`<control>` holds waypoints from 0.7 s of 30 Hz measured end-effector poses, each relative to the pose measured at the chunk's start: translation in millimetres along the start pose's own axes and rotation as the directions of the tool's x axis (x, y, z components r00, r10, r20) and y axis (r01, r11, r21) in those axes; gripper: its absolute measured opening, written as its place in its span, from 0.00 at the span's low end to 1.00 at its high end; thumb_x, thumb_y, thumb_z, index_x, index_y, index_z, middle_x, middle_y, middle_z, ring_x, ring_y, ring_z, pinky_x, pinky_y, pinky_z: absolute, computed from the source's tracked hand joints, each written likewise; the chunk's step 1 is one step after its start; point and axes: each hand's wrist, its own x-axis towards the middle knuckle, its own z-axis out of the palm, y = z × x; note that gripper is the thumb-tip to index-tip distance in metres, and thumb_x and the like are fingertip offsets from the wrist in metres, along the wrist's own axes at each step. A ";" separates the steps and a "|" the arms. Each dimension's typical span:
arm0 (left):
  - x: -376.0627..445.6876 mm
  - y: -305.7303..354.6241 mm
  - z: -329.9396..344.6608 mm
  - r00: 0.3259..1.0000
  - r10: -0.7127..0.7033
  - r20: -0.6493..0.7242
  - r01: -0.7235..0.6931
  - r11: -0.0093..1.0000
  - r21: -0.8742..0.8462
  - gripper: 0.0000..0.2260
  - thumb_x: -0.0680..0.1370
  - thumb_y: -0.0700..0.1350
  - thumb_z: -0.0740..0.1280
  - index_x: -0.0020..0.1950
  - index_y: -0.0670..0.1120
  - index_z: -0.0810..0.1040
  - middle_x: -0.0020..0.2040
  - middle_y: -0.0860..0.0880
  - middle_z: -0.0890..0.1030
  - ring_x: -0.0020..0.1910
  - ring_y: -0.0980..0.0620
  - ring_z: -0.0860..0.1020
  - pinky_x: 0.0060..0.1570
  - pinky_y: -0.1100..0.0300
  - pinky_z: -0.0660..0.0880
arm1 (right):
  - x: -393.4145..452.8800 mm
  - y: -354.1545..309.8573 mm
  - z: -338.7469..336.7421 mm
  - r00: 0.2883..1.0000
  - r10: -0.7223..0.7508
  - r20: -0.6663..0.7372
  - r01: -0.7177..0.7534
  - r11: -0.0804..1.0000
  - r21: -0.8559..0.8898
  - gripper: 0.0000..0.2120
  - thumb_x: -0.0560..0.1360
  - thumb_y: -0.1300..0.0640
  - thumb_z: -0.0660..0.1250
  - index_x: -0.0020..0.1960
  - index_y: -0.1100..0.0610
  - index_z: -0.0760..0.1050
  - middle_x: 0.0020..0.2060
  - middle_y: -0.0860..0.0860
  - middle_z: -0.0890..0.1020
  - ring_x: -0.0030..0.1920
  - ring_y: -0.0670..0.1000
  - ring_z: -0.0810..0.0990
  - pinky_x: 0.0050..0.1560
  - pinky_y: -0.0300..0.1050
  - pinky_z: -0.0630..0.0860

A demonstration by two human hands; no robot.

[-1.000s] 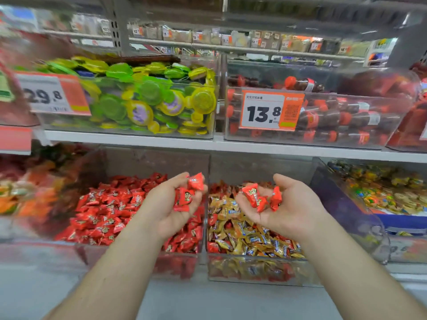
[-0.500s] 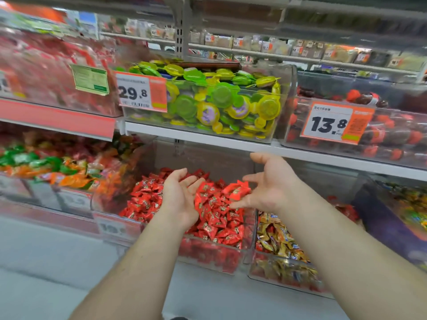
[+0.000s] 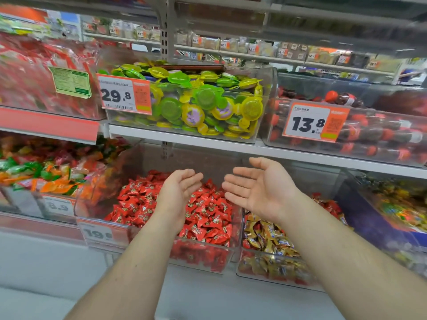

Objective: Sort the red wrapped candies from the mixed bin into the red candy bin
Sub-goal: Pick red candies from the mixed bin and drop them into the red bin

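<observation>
- Left hand point(image 3: 179, 191) above the red candy bin point(image 3: 203, 257), palm turned up and inward, fingers spread loosely, nothing held.
- Right hand point(image 3: 258, 188) beside it, palm up, fingers spread wide, empty, hovering over the gap between the two lower bins.
- Red wrapped candies point(image 3: 208, 215) heaped in the clear red candy bin on the lower shelf, directly under and around the left hand.
- Mixed bin point(image 3: 272, 269) just right of the red candy bin, walls touching or nearly so; mostly gold wrapped candies point(image 3: 268, 239) inside, with a few red ones point(image 3: 328, 205) showing toward the back, behind the right forearm.
- Price tag reading 19 point(image 3: 99, 234) on the front left of the red candy bin, partly blurred.
- On the upper shelf point(image 3: 184, 137), a clear bin of green and yellow round cups point(image 3: 203, 105) with a 29.8 tag point(image 3: 123, 94); to its right, a bin of small dark bottles with red caps point(image 3: 381, 132) bearing a 13.8 tag point(image 3: 314, 122).
- Far left, a bin of orange and green wrapped sweets point(image 3: 46, 176), blurred.
</observation>
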 end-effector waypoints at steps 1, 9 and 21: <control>-4.7 -0.4 7.2 0.999 0.043 0.022 -0.044 0.996 0.078 0.12 0.80 0.47 0.59 0.58 0.46 0.77 0.54 0.47 0.84 0.57 0.48 0.81 0.68 0.48 0.67 | -5.6 -2.2 -7.1 0.998 -0.053 -0.016 0.052 0.996 -0.079 0.16 0.81 0.51 0.58 0.55 0.63 0.76 0.53 0.62 0.82 0.51 0.60 0.82 0.51 0.55 0.78; -16.7 -41.5 58.3 0.934 0.267 0.238 -0.357 0.701 0.617 0.07 0.74 0.42 0.71 0.50 0.51 0.78 0.49 0.55 0.80 0.48 0.57 0.78 0.49 0.65 0.72 | 4.3 -2.1 -95.6 0.911 -0.254 0.325 0.267 -0.240 -0.933 0.13 0.71 0.53 0.71 0.56 0.48 0.82 0.54 0.44 0.83 0.56 0.46 0.79 0.60 0.42 0.73; -10.3 -65.3 77.3 0.795 0.450 0.408 -0.506 0.118 0.855 0.15 0.69 0.31 0.65 0.39 0.52 0.81 0.46 0.53 0.80 0.50 0.46 0.73 0.48 0.55 0.70 | 42.6 18.7 -136.5 0.930 0.215 0.300 0.343 -0.801 -0.491 0.33 0.65 0.34 0.72 0.66 0.44 0.71 0.61 0.47 0.75 0.64 0.54 0.66 0.65 0.60 0.59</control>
